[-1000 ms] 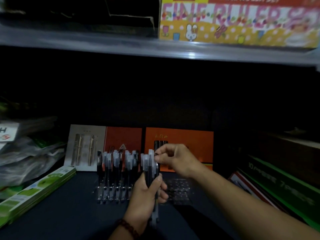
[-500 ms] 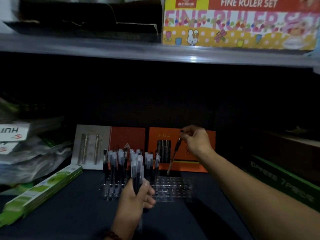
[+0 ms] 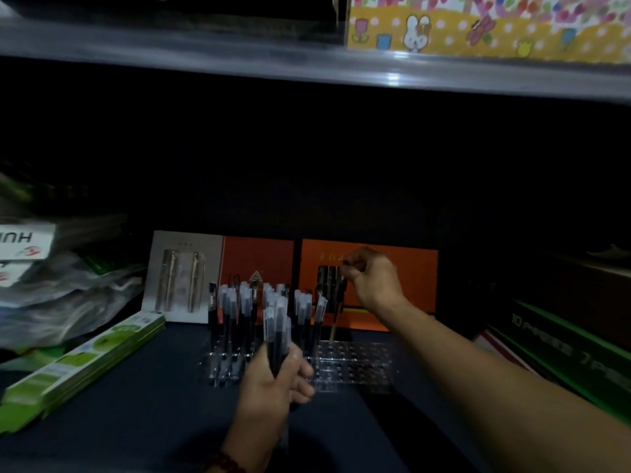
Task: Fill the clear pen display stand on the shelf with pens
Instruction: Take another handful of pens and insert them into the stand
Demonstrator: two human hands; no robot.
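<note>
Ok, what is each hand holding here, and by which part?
Left hand grips a bundle of pens round their lower barrels, caps up. Right hand pinches a single pen by its top end, tip down over the stand.

The display stand (image 3: pixel 355 365) is clear glossy plastic catching small glints. The pens (image 3: pixel 239 312) have dark plastic barrels and frosted translucent caps. The shelf (image 3: pixel 143 404) surface looks matt dark. The orange box (image 3: pixel 409 278) is smooth card.

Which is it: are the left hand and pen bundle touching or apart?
Touching: head view shows left hand gripping the pen bundle.
</note>
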